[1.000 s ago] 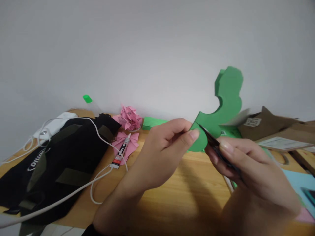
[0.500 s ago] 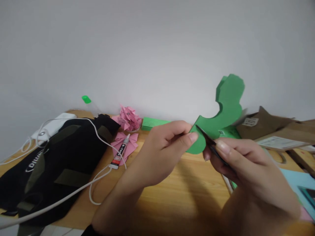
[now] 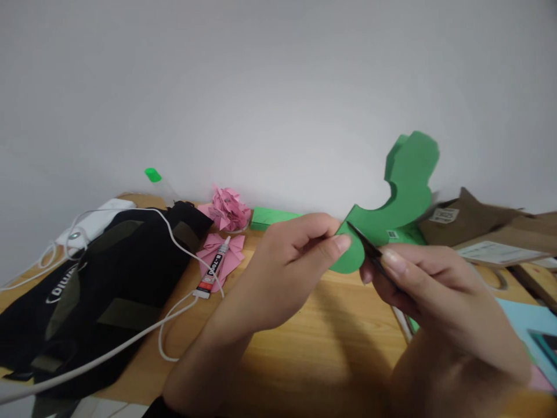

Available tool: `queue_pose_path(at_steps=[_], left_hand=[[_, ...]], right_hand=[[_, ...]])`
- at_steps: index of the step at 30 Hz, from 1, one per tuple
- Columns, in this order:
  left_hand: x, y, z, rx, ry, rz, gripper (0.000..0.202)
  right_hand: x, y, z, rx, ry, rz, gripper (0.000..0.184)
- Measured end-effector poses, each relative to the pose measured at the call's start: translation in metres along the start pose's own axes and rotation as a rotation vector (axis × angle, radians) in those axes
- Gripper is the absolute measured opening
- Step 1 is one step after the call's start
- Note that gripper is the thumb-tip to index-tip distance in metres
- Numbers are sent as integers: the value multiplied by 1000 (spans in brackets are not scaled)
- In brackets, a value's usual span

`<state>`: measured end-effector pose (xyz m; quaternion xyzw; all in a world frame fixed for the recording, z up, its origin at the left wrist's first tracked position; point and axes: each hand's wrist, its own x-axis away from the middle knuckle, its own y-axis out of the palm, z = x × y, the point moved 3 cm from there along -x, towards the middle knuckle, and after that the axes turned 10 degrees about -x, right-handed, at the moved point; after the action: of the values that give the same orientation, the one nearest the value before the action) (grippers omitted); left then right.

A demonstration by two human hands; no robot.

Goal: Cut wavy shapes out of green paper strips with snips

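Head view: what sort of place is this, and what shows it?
Likely a craft spot at a wooden table: green paper pinched in the left hand, apparent scissors in the right hand, and a glue tube lying on pink paper.

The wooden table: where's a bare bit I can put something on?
The biggest bare patch of wooden table showing lies between the left hand and right hand, below the green paper. A narrow strip shows between the flat pink paper and the left hand. It's crowded at left with the black bag, and at right with brown packaging.
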<state>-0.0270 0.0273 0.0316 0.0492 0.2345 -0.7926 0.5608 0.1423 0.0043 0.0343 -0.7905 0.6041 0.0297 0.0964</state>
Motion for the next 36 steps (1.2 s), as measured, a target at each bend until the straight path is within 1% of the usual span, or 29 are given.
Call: queue_pose_path(at_steps=[6, 13, 20, 25, 32, 36], left_hand=[[0, -1, 2, 10, 14, -8, 34], [1, -2, 0, 20, 11, -12, 35], [1, 0, -2, -52, 21, -26, 34], [0, 1, -3, -39, 11, -18, 35], [1, -1, 0, -30, 4, -30, 37], [1, -1, 0, -37, 9, -28, 36]], right_hand=[[1, 3, -1, -11, 2, 9, 56], [0, 2, 0, -34, 17, 4, 56], [-1, 4, 0, -62, 31, 12, 55], [-1, 4, 4, -96, 29, 18, 54], [-3, 2, 2, -49, 11, -38, 55], [-4, 2, 1, -19, -9, -28, 55]])
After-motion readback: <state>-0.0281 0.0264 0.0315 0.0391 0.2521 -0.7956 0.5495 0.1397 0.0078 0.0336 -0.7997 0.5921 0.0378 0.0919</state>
